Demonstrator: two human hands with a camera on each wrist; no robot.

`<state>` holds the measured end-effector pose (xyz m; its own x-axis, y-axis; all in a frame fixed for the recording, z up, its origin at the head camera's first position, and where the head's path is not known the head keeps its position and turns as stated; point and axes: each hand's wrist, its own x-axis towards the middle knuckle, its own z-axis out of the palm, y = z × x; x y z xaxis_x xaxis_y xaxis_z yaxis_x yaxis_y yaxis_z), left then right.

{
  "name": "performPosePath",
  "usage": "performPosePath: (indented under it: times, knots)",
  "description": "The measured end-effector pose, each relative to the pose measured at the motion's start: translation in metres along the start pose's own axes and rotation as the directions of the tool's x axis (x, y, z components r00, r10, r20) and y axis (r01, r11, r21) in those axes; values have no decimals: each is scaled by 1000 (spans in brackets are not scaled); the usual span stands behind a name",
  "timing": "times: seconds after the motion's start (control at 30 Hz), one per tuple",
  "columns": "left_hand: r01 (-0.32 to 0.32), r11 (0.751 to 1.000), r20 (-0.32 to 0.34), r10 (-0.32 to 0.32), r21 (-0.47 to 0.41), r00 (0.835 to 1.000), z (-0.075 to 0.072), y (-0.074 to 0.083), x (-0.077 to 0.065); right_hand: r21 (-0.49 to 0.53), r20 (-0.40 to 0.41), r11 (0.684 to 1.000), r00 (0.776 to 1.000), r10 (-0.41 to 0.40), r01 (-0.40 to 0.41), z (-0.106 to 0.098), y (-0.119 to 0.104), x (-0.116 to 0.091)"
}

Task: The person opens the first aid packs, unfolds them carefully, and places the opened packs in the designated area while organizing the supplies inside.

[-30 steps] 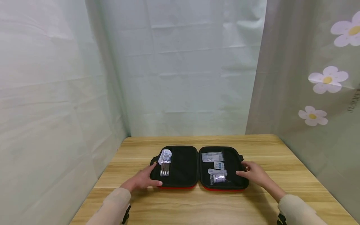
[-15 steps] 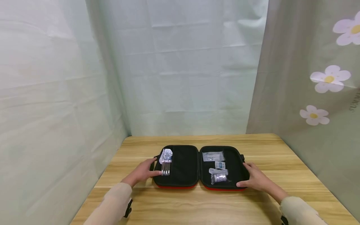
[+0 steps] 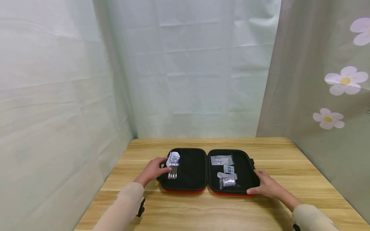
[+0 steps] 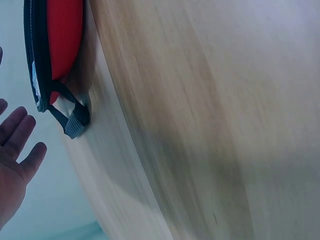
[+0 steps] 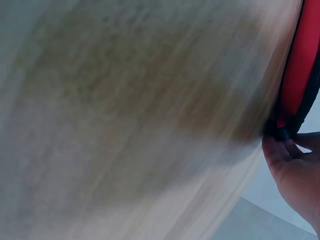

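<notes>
A black-lined zip case (image 3: 192, 170) with a red outside lies spread open on the table, its two halves side by side. My left hand (image 3: 153, 168) is at the outer edge of the left half, thumb over the slim packet of white-tipped sticks (image 3: 172, 173). In the left wrist view its fingers (image 4: 19, 132) are spread, near the case's dark carry strap (image 4: 76, 120). My right hand (image 3: 267, 186) holds the right half's outer edge, thumb on the near corner. Seen from the right wrist, its fingers (image 5: 272, 155) pinch the dark corner of the red shell (image 5: 302, 60).
Above the sticks lies a round item in clear wrap (image 3: 174, 158). The right half holds a flat clear packet (image 3: 222, 160), a small white-and-blue packet (image 3: 229, 169) and a wrapped roll (image 3: 228, 182). Wood-grain table (image 3: 196, 211); pale curtains (image 3: 202, 80) stand behind and at both sides.
My left hand has moved up along the left edge, its thumb shifting from the near corner to the sticks packet. My right hand has slid slightly nearer along its edge, thumb now on the corner.
</notes>
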<state>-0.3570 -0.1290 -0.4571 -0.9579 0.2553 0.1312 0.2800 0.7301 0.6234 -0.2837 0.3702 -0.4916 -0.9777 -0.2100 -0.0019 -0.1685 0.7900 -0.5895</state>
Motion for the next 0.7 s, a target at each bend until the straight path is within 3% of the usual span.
performPosePath:
  times: [0.27, 0.7]
  knots:
    - [16, 999, -16, -17, -49, 1000, 7, 0, 5, -12, -3, 1000, 1000, -10, 10, 2, 1, 0]
    - [13, 993, -89, -24, -120, 996, 17, 18, 16, 8, -2, 1000, 1000, -20, 20, 2, 3, -3]
